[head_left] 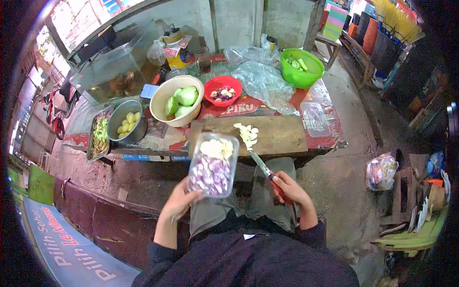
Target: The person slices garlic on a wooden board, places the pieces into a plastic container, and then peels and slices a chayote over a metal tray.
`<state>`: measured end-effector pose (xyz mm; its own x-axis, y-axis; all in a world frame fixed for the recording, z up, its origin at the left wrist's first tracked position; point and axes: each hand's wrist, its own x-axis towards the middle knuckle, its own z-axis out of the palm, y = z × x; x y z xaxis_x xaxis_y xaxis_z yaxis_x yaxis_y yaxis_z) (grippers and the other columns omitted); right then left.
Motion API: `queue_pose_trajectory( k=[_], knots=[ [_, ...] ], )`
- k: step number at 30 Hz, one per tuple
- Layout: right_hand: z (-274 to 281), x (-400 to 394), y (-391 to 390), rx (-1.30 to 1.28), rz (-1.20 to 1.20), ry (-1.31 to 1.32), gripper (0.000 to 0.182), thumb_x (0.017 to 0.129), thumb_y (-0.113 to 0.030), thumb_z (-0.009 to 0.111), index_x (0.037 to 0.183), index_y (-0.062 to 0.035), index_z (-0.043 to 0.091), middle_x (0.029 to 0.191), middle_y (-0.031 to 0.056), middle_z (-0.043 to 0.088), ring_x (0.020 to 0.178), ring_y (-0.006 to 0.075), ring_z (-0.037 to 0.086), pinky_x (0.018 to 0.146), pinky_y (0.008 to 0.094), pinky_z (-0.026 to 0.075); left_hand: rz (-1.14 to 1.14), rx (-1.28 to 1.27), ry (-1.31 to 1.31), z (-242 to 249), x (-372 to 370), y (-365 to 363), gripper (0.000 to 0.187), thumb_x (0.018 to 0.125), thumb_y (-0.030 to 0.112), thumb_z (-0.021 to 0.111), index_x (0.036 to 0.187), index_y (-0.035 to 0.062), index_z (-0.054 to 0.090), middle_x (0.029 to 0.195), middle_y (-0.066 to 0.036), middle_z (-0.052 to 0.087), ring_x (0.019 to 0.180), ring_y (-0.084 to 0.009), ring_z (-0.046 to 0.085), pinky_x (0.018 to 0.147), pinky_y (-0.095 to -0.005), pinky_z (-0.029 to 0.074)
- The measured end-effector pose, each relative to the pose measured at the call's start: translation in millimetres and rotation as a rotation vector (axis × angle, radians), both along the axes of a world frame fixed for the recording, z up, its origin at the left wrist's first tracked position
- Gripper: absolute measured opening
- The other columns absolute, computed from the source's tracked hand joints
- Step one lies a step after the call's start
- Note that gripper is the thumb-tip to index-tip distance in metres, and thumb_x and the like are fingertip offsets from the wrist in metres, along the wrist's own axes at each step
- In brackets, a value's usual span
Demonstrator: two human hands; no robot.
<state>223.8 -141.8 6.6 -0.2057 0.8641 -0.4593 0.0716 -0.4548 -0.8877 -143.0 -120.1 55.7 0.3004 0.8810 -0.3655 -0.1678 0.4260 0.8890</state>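
My left hand (180, 198) grips the lower left corner of a clear plastic container (192, 175), tilted up in front of the cutting board. Inside it, sliced purple shallots (211, 175) fill the lower part and pale sliced garlic (216, 149) lies at the top. In my right hand (289, 188) is a knife (259, 163) with a red handle, its blade pointing up and left toward the board. A small heap of pale slices (247, 135) lies on the wooden cutting board (279, 132), just beyond the knife tip.
Behind the board stand a red bowl (223, 102) with cloves and shallots, a cream basin (158, 111) of green vegetables and a green basin (306, 79). A grey pot (112, 125) of peeled potatoes, a tray (99, 155) and a phone (149, 91) are left. A clear lid (315, 120) lies right.
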Motion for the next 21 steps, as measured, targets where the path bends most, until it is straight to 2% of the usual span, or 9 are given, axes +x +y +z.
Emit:
queue_pose_trajectory(
  k=[4, 6, 7, 9, 10, 12, 15, 18, 21],
  knots=[
    [28.0, 10.3, 12.6, 0.044, -0.083, -0.049, 0.023, 0.105, -0.03, 0.048, 0.112, -0.0088, 0.052, 0.064, -0.0002, 0.053, 0.047, 0.0093, 0.051, 0.042, 0.0258, 0.039, -0.221, -0.102, 0.206, -35.6, 7.3, -35.1, 0.069, 0.086, 0.011, 0.076, 0.141, -0.0046, 0.038, 0.126, -0.013, 0.06, 0.113, -0.0191, 0.061, 0.092, -0.0335, 0.054],
    [37.6, 17.1, 27.0, 0.361, -0.118, -0.322, 0.024, 0.102, -0.029, 0.054, 0.114, -0.0083, 0.057, 0.071, 0.0043, 0.059, 0.053, 0.0164, 0.058, 0.046, 0.0317, 0.044, -0.231, -0.128, 0.098, -55.5, 20.2, -51.0, 0.072, 0.086, 0.013, 0.077, 0.142, -0.0051, 0.036, 0.128, -0.013, 0.059, 0.114, -0.0176, 0.059, 0.095, -0.0323, 0.052],
    [37.9, 21.9, 39.4, 0.359, -0.117, -0.324, 0.024, 0.102, -0.029, 0.054, 0.114, -0.0083, 0.057, 0.071, 0.0043, 0.059, 0.053, 0.0164, 0.058, 0.046, 0.0317, 0.044, -0.309, -0.079, 0.142, -66.5, 26.1, -53.1, 0.07, 0.086, 0.013, 0.076, 0.141, -0.0055, 0.036, 0.13, -0.012, 0.057, 0.117, -0.0175, 0.057, 0.101, -0.0311, 0.047],
    [27.0, 30.6, 73.4, 1.159, -0.112, -0.984, 0.026, 0.096, -0.026, 0.061, 0.115, -0.0089, 0.061, 0.083, 0.009, 0.061, 0.071, 0.025, 0.062, 0.063, 0.0376, 0.05, -0.281, -0.1, 0.074, -79.3, 45.1, -58.5, 0.069, 0.087, 0.012, 0.076, 0.14, -0.0054, 0.037, 0.131, -0.012, 0.056, 0.118, -0.0177, 0.057, 0.103, -0.0307, 0.046],
    [24.0, 32.8, 88.7, 1.161, -0.11, -0.983, 0.026, 0.096, -0.026, 0.061, 0.115, -0.0089, 0.061, 0.083, 0.009, 0.061, 0.071, 0.025, 0.062, 0.063, 0.0376, 0.05, -0.257, -0.118, 0.009, -85.9, 54.1, -59.3, 0.067, 0.087, 0.012, 0.075, 0.14, -0.0054, 0.038, 0.132, -0.011, 0.056, 0.119, -0.018, 0.056, 0.104, -0.0303, 0.044],
    [19.0, 38.0, 112.6, 1.039, 0.035, -1.381, 0.032, 0.09, -0.021, 0.061, 0.12, -0.011, 0.06, 0.094, 0.011, 0.059, 0.091, 0.0293, 0.06, 0.08, 0.04, 0.049, -0.217, -0.18, -0.157, -115.2, 67.1, -60.3, 0.061, 0.088, 0.011, 0.075, 0.136, -0.0038, 0.04, 0.128, -0.009, 0.057, 0.115, -0.0165, 0.058, 0.1, -0.029, 0.047],
    [6.8, 37.1, 130.0, 1.186, 0.106, -1.42, 0.034, 0.089, -0.017, 0.062, 0.122, -0.0124, 0.061, 0.097, 0.01, 0.059, 0.097, 0.028, 0.058, 0.083, 0.0411, 0.047, -0.182, -0.168, -0.277, -128.6, 92.5, -52.5, 0.055, 0.089, 0.011, 0.074, 0.132, -0.0019, 0.042, 0.118, -0.005, 0.058, 0.102, -0.0113, 0.058, 0.086, -0.0248, 0.05],
    [15.5, 30.0, 126.3, 1.219, 0.15, -1.44, 0.035, 0.088, -0.014, 0.055, 0.123, -0.0146, 0.06, 0.098, 0.0071, 0.058, 0.098, 0.0256, 0.058, 0.082, 0.0385, 0.047, -0.208, -0.178, -0.168, -135.9, 104.2, -41.9, 0.055, 0.09, 0.011, 0.073, 0.133, -0.002, 0.041, 0.118, -0.006, 0.059, 0.1, -0.0108, 0.058, 0.084, -0.0244, 0.05],
    [18.6, 29.2, 119.1, 1.219, 0.158, -1.366, 0.034, 0.089, -0.014, 0.055, 0.122, -0.0173, 0.061, 0.097, 0.0062, 0.058, 0.095, 0.0255, 0.057, 0.082, 0.0388, 0.047, -0.202, -0.128, -0.246, -139.2, 111.2, -33.1, 0.056, 0.09, 0.01, 0.072, 0.134, -0.0019, 0.04, 0.119, -0.006, 0.058, 0.103, -0.0113, 0.058, 0.087, -0.0246, 0.05]
  ],
)
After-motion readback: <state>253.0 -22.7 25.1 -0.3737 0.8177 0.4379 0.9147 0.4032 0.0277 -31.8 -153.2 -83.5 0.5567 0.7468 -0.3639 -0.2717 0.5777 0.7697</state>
